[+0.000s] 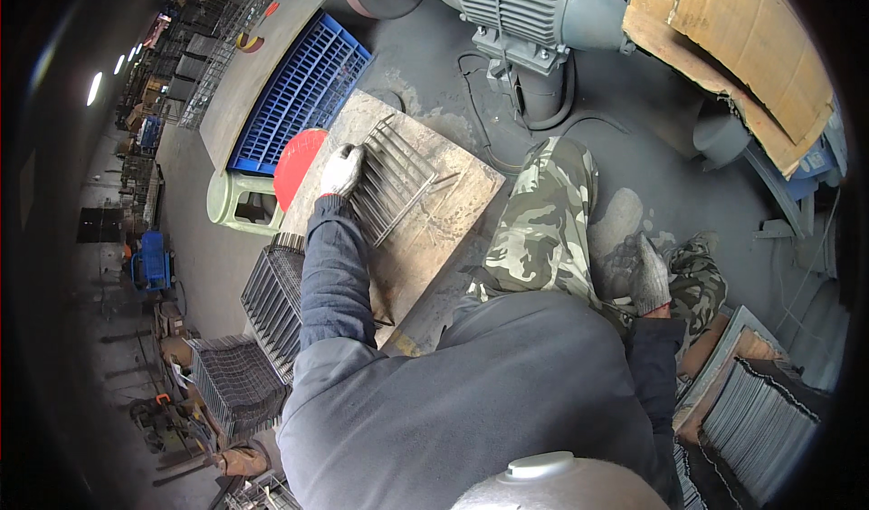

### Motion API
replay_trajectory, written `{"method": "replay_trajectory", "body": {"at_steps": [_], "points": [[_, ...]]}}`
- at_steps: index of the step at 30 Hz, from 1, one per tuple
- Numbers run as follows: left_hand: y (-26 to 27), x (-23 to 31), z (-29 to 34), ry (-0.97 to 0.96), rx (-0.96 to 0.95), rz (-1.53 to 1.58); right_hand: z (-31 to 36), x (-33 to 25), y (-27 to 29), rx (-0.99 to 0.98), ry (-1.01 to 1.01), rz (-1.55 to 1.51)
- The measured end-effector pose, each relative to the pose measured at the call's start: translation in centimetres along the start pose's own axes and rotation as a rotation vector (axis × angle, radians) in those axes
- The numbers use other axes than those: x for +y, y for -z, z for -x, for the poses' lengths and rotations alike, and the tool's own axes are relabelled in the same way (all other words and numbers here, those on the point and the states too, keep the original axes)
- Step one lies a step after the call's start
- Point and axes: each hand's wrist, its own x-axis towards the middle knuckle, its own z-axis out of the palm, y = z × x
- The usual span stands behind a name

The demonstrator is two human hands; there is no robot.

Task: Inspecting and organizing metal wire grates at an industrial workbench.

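My left hand (pixel 342 171), in a pale knitted glove, is closed on the near-left edge of a metal wire rack (pixel 398 189). The rack has several parallel rods and lies flat on a worn, stained board (pixel 453 171). Beside that hand a round red piece (pixel 297 164) sticks out from under the board's left edge. My right hand (pixel 650 276), gloved in grey, hangs low by my right leg in camouflage trousers. Its fingers look stretched out, and nothing shows in them. The fingertips lie over the dusty floor.
Left of the board stand a blue plastic crate (pixel 303 94) and a green stool (pixel 237 202). Stacked wire racks (pixel 237 379) sit near my left arm. An electric motor (pixel 511 8) stands ahead, with cardboard (pixel 738 44) to its right. More stacked metal pieces (pixel 756 428) lie at lower right.
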Motion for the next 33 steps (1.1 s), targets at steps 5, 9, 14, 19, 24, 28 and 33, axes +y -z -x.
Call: {"method": "replay_trajectory", "body": {"at_steps": [5, 9, 14, 19, 24, 28, 33], "points": [[-0.5, 1.2, 0.4, -0.069, 0.014, -0.014, 0.3, -1.0, -0.4, 0.037, -0.103, -0.105], [-1.0, -0.8, -0.7, 0.134, 0.064, 0.101, 0.4, -1.7, -1.2, 0.069, -0.163, -0.248], [-1.1, -0.6, -1.3, 0.077, 0.07, 0.107, 0.5, -2.5, -1.7, 0.146, -0.234, -0.418], [-0.2, -0.3, -0.9, -0.063, 0.193, 0.078, 0.1, -2.2, -1.5, 0.139, -0.24, -0.427], [0.8, 0.4, -1.4, -0.07, 0.236, 0.052, 0.0, -1.7, -0.8, 0.129, -0.215, -0.482], [-1.0, -1.2, -1.7, -0.001, 0.245, 0.056, 0.1, -2.0, -1.5, 0.104, -0.082, -0.249], [-2.8, -2.1, -1.7, 0.007, 0.335, 0.224, 0.7, -1.5, -0.8, 0.046, 0.023, 0.014]]}}
